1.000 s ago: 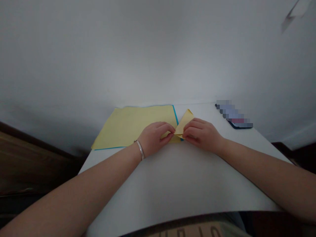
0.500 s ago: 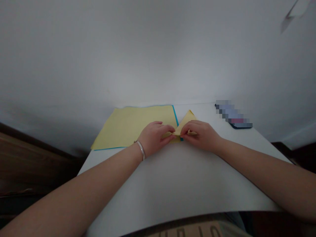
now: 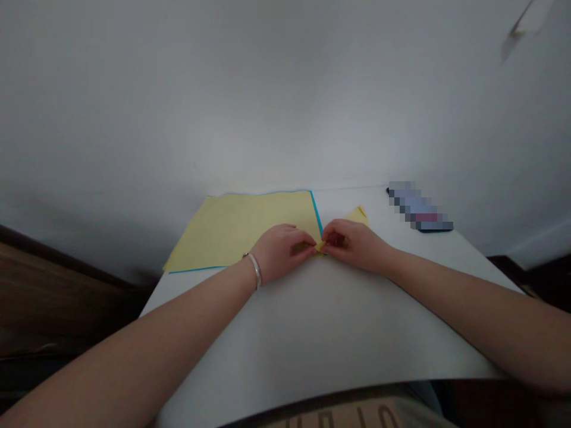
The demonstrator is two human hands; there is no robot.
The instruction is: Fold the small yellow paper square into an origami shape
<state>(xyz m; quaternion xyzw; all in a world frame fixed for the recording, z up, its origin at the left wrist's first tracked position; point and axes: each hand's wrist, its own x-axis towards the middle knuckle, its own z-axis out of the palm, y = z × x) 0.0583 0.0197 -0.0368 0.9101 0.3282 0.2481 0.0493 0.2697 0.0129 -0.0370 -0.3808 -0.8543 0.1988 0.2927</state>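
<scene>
Right hand (image 3: 354,245) is closing in on the left hand (image 3: 281,252), fingertips meeting and both pinching a small folded yellow paper triangle (image 3: 359,216), its tip swinging rightward, just beside the large blue-edged yellow paper sheet (image 3: 241,232) on the white table (image 3: 312,333).

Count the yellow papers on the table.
2: a flat yellow sheet and a folded piece pinched between the left hand and right hand; more may lie hidden underneath.
</scene>
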